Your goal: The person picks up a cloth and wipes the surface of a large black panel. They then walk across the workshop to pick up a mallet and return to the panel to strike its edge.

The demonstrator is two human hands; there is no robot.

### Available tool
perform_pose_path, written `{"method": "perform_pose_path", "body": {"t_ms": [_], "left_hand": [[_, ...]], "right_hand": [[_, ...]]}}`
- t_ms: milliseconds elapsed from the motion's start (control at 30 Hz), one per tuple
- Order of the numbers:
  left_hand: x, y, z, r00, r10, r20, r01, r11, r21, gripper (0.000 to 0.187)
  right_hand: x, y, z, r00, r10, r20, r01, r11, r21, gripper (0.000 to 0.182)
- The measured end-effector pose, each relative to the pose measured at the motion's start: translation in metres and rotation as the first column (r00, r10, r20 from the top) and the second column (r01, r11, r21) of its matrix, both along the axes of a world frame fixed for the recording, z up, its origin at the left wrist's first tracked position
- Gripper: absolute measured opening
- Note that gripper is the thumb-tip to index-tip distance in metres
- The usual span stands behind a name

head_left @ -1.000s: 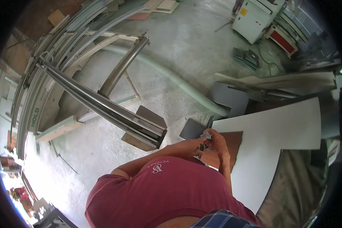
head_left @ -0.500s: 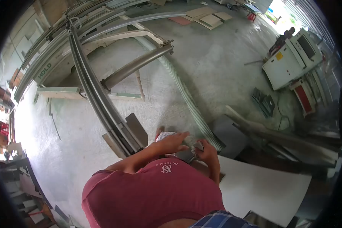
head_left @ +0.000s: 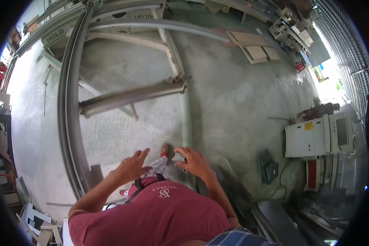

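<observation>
Thing, small & grey [head_left: 178,158], sits btwn thumb & curled fingers of your R hand [head_left: 194,163], pinched at its sides, prob. so it stays secure w/o a full fist; exact type unclear. Your L hand [head_left: 131,167] holds nothing visible: fingers part-spread, thumb apart, likely loose for balance. A foot [head_left: 164,150] shows btwn the two sets of fingertips. Pale hose [head_left: 186,123] runs just past your R fingers; long metal rail [head_left: 65,102] lies out beyond L knuckles, so both hands have room.
</observation>
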State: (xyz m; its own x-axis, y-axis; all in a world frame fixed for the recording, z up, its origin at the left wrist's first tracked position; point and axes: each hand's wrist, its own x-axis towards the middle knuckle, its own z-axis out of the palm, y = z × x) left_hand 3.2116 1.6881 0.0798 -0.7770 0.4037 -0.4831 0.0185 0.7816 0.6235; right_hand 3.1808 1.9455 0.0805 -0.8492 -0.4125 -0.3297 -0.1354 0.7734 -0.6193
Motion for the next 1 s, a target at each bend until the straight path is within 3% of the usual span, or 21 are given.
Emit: {"method": "perform_pose_path", "body": {"t_ms": [100,200,267,300,367,467,633,700,733,800,900,933,967,1000], "left_hand": [[-0.058,0.057,-0.003,0.999,-0.031,-0.018,0.032,0.999,0.023,0.068],[-0.104,0.098,-0.002,0.998,-0.050,-0.042,0.051,0.999,0.017,0.067],[-0.129,0.111,0.004,0.996,-0.085,-0.015,0.085,0.996,-0.006,0.067],[-0.140,0.115,0.005,0.997,-0.082,-0.008,0.081,0.997,-0.015,0.068],[-0.159,0.121,0.001,0.997,-0.074,-0.010,0.074,0.997,-0.036,0.069],[-0.188,0.134,-0.004,0.995,-0.062,-0.077,0.058,0.997,-0.050,0.070],[-0.240,0.182,-0.024,0.986,-0.056,-0.154,0.051,0.998,-0.035,0.062],[-0.275,0.219,-0.050,0.972,-0.089,-0.216,0.093,0.996,0.007,0.060],[-0.295,0.246,-0.052,0.974,-0.097,-0.203,0.105,0.994,0.030,0.059],[-0.342,0.307,-0.042,0.970,-0.123,-0.209,0.140,0.987,0.072,0.056],[-0.417,0.396,-0.042,0.951,-0.148,-0.272,0.191,0.972,0.138,0.056],[-0.447,0.424,-0.038,0.955,-0.183,-0.235,0.197,0.980,0.035,0.052],[-0.482,0.455,-0.023,0.957,-0.217,-0.193,0.207,0.976,-0.070,0.048],[-0.504,0.479,-0.010,0.941,-0.196,-0.274,0.208,0.978,0.014,0.046]], "right_hand": [[-0.053,0.054,0.005,0.997,0.030,-0.064,-0.025,0.996,0.084,0.044],[-0.094,0.105,0.018,0.983,-0.183,-0.033,0.182,0.983,-0.024,0.049],[-0.099,0.138,0.024,0.884,-0.467,0.028,0.467,0.881,-0.079,0.054],[-0.096,0.154,0.017,0.876,-0.482,0.030,0.483,0.871,-0.095,0.054],[-0.089,0.185,-0.008,0.773,-0.618,-0.146,0.612,0.786,-0.084,0.061],[-0.092,0.219,-0.023,0.743,-0.660,-0.115,0.663,0.749,-0.018,0.063],[-0.158,0.250,-0.027,0.787,-0.592,-0.175,0.589,0.805,-0.073,0.056],[-0.210,0.256,-0.010,0.870,-0.492,-0.039,0.478,0.860,-0.177,0.049],[-0.235,0.262,-0.011,0.865,-0.498,-0.054,0.481,0.856,-0.188,0.049],[-0.295,0.278,-0.013,0.936,-0.352,-0.009,0.342,0.915,-0.213,0.041],[-0.383,0.321,-0.021,0.982,-0.111,-0.153,0.079,0.976,-0.205,0.039],[-0.412,0.342,-0.051,0.957,-0.049,-0.286,0.037,0.998,-0.047,0.036],[-0.443,0.369,-0.041,0.935,-0.023,-0.355,0.006,0.999,-0.051,0.036],[-0.465,0.394,-0.036,0.917,-0.007,-0.399,-0.020,0.998,-0.065,0.036]]}}
